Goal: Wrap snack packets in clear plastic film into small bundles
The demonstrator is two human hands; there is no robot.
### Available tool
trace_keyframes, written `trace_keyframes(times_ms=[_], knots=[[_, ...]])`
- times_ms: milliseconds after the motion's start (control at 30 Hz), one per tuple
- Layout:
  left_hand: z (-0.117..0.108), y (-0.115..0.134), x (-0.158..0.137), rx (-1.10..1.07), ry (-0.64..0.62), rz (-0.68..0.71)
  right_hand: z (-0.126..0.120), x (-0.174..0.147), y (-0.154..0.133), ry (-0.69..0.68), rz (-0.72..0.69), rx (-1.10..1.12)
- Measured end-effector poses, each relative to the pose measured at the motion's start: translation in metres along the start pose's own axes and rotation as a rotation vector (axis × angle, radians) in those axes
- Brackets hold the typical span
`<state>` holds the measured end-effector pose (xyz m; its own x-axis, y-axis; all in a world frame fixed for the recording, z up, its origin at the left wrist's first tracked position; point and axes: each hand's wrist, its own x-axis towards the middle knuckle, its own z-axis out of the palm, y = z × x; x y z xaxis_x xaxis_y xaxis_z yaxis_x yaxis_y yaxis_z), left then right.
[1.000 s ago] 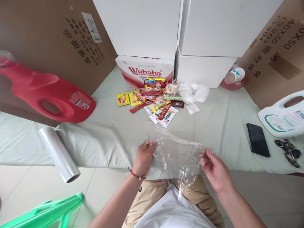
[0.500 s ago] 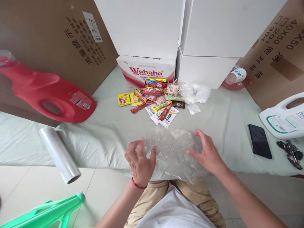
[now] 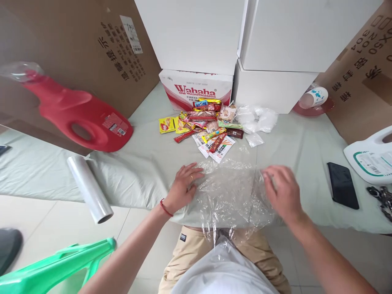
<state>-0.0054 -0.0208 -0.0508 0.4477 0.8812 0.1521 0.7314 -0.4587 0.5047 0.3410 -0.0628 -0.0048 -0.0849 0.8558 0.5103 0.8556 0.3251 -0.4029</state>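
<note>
With the film's middle taken as the centre of the dial, a pale green cloth (image 3: 143, 151), matte and rippled, covers the table. Smooth white boxes (image 3: 190, 36) stack at 12 o'clock; a flat-sided brown carton (image 3: 79, 36) stands between 10 and 11. The clear film (image 3: 232, 192), thin, glossy and crinkled, lies at the near table edge and sags over it at 6. A rounded red plastic jug (image 3: 85, 118) leans at 10. Wrapped snacks (image 3: 211, 122), shiny and heaped, bound the far side at 12; whether they touch the film, cannot tell. A cylindrical roll (image 3: 90, 190) lies at 9, clear of the hands. Left hand (image 3: 183, 185): palm down, fingers spread on the film's 9 o'clock edge, gripping nothing. Right hand (image 3: 281, 192): blurred, fingers curled at the 3 o'clock edge; pinch cannot be told. Flat black phone (image 3: 343, 185) farther out at 3.
</note>
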Motion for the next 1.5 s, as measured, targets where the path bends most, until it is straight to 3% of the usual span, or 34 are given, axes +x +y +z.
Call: trace_keyframes(times_ms=[100, 167, 333, 400, 500, 633, 700, 767, 933, 1133, 1233, 1300, 1500], knots=[[-0.002, 0.018, 0.012, 0.05, 0.1, -0.077, 0.009, -0.029, -0.058, -0.293, -0.328, 0.19], [0.0, 0.032, 0.02, 0.122, 0.077, -0.164, 0.029, -0.048, -0.089, -0.473, -0.386, 0.205], [0.017, 0.052, 0.034, 0.189, -0.078, -0.347, 0.083, -0.083, -0.134, -0.737, -0.238, 0.219], [0.022, 0.054, 0.038, 0.208, -0.108, -0.336, 0.09, -0.085, -0.145, -0.766, -0.206, 0.241], [0.019, 0.055, 0.038, 0.254, -0.079, -0.297, 0.078, -0.07, -0.152, -0.736, -0.202, 0.355], [0.011, 0.069, 0.018, 0.394, 0.184, -0.261, 0.055, -0.029, -0.129, -0.458, -0.078, 0.441], [0.016, 0.078, 0.001, 0.41, 0.301, -0.25, 0.056, -0.011, -0.106, -0.302, -0.006, 0.327], [0.029, 0.083, -0.013, 0.386, 0.294, -0.223, 0.066, 0.0, -0.08, -0.242, 0.026, 0.155], [0.045, 0.057, -0.02, 0.358, 0.134, -0.282, 0.099, 0.002, -0.023, -0.35, 0.118, -0.191], [0.014, 0.028, 0.005, 0.361, 0.086, -0.313, 0.092, 0.015, -0.004, -0.412, 0.134, -0.269], [0.011, 0.019, 0.013, 0.358, 0.062, -0.295, 0.08, 0.05, -0.008, -0.361, 0.065, -0.256], [0.014, 0.011, 0.013, 0.358, 0.02, -0.274, 0.079, 0.086, -0.011, -0.404, -0.019, -0.235], [0.02, 0.0, 0.009, 0.371, -0.027, -0.266, 0.12, 0.193, -0.018, -0.797, -0.404, -0.265]])
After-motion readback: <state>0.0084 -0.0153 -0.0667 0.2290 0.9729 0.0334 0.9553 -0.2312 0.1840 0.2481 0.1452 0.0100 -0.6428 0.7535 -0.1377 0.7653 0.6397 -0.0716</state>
